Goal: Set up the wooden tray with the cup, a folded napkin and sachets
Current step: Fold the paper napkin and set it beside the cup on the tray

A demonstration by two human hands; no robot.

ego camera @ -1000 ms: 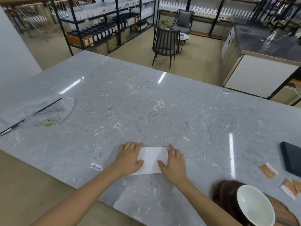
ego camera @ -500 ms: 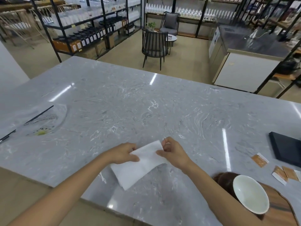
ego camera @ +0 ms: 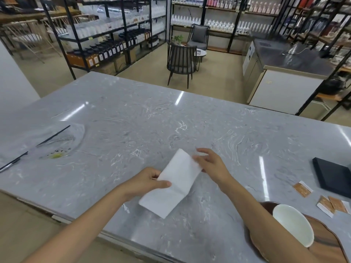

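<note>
A white napkin (ego camera: pixel 175 184), folded into a long strip, is lifted off the grey marble counter (ego camera: pixel 133 126). My left hand (ego camera: pixel 146 182) pinches its left edge. At the strip's far right corner my right hand (ego camera: pixel 210 161) has its fingers spread and only touches the paper. The white cup (ego camera: pixel 293 226) stands on the wooden tray (ego camera: pixel 322 242) at the bottom right, partly behind my right forearm. Three orange sachets (ego camera: pixel 303 189) (ego camera: pixel 326 205) (ego camera: pixel 340 204) lie on the counter just beyond the tray.
A black flat box (ego camera: pixel 334 176) lies at the right edge, behind the sachets. A black straw (ego camera: pixel 53 137) and a clear plastic bag (ego camera: pixel 60 143) rest at the far left. The counter's near edge runs just below my forearms.
The napkin went from being pressed flat under both hands to being lifted and turned into a diagonal strip. My right hand let go and spread its fingers. The view shifted left.
</note>
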